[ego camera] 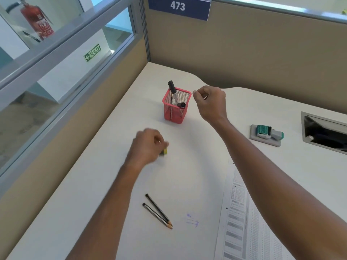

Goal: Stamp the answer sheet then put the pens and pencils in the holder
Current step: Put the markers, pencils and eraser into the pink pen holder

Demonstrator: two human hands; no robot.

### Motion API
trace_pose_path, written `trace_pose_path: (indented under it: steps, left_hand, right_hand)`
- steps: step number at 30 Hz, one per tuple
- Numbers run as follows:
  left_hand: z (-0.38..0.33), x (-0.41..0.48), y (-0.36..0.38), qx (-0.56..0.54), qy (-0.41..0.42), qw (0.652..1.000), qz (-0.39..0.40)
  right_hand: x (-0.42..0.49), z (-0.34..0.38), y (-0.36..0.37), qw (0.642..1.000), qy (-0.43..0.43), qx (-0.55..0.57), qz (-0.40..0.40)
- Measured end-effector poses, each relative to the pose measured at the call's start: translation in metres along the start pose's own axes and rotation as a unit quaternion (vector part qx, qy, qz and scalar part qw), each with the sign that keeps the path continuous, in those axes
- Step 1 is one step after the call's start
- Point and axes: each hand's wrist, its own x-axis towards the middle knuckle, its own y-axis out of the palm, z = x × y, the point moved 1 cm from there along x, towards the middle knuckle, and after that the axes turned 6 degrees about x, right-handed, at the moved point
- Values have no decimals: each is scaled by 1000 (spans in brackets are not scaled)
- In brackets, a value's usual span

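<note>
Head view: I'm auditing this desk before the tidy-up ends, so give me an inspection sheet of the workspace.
Surface: white desk, with a purple ink smudge near the front.
Job's things: red mesh holder with a black marker leaning inside; two pencils lying loose side by side; answer sheet at right; stamp resting on its grey pad.
Clutter: nothing seen.
Hands: left hand blurred, closed on a small yellow-green item; right hand beside the holder, fingers curled, nothing visible in it.
Cables: nothing seen; open cable port at right.
Surroundings: beige partition numbered 473; fire extinguisher and exit sign behind glass.
</note>
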Motion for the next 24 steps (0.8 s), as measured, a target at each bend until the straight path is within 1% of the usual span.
trace_pose_path:
  steps: [4,6,9,12,14,16,18,20,22,24]
  left_hand:
    - [-29,42,-32,-62,44,985,-152]
    - [-42,66,-40,-78,57,975,-200]
    - [-57,95,-40,-80,69,968,-228]
    - [-62,113,-28,-41,73,973,-215]
    - [-62,118,-20,-2,76,975,-207]
    - [-62,120,-15,10,85,975,-206]
    - [-62,120,-13,-2,87,975,-204]
    - [-61,120,-12,-11,92,975,-204]
    - [-58,118,-12,-18,104,973,-207]
    - [-53,116,-13,-26,118,970,-213]
  right_hand:
    - [-24,-12,-14,999,26,21,-24]
    - [-36,-17,-19,998,45,35,-26]
    - [-53,-20,-23,997,57,43,-18]
    - [-75,-22,-20,998,54,42,16]
    - [-97,-23,-11,995,53,23,85]
    - [-126,-23,0,981,56,-6,184]
    - [-158,-17,9,954,56,-47,290]
    - [-187,-5,19,919,54,-89,380]
    - [-211,8,29,890,35,-128,436]
    - [-229,20,39,873,3,-160,460]
